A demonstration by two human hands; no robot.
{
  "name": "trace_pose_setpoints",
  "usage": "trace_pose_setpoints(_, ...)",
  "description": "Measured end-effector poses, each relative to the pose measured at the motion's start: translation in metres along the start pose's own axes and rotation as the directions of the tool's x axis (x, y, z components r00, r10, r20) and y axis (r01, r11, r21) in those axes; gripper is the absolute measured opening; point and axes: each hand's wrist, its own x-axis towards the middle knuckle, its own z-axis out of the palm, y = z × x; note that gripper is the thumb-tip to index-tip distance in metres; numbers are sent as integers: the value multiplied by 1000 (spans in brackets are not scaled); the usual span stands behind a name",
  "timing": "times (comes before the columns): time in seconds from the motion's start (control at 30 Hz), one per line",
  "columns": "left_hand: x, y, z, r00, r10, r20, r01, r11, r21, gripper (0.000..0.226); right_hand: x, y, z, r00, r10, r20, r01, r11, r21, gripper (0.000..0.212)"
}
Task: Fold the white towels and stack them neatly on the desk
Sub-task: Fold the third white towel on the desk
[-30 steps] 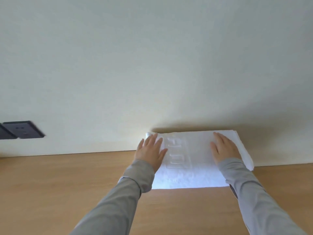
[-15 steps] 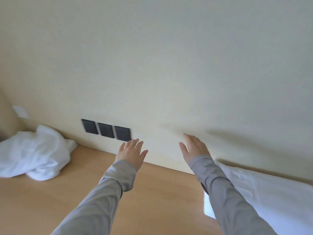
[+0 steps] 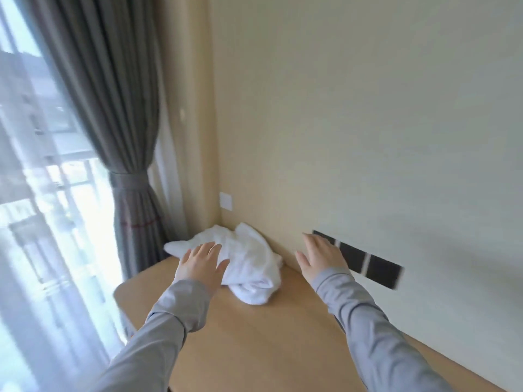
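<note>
A crumpled white towel point(image 3: 249, 264) of soft, fluffy cloth sits on a tabletop point(image 3: 254, 349) of pale wood grain, smooth and matt with a faint sheen. The grey curtain point(image 3: 113, 108) is heavy woven cloth and the cream wall point(image 3: 368, 108) is matt. The sleeves point(image 3: 181, 306) are smooth grey fabric. Dark wall plates point(image 3: 368, 261), blurred, look like matt plastic.

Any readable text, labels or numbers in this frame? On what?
None readable.
No lettering shows on the crumpled white towel.
The black wall socket panels are blurred; no markings legible.
The small white wall plate looks blank.
</note>
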Motion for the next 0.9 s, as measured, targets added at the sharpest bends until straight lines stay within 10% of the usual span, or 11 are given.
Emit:
trace_pose_setpoints(0.37,33,-176,-16,987,-148,-65,142,986,-82,51,88,-162,42,994,-108,28,105,991,78,51)
trace_pose_setpoints(0.9,199,-252,94,991,-99,91,112,983,-149,49,223,-152,185,976,130,177,-162,970,179,50)
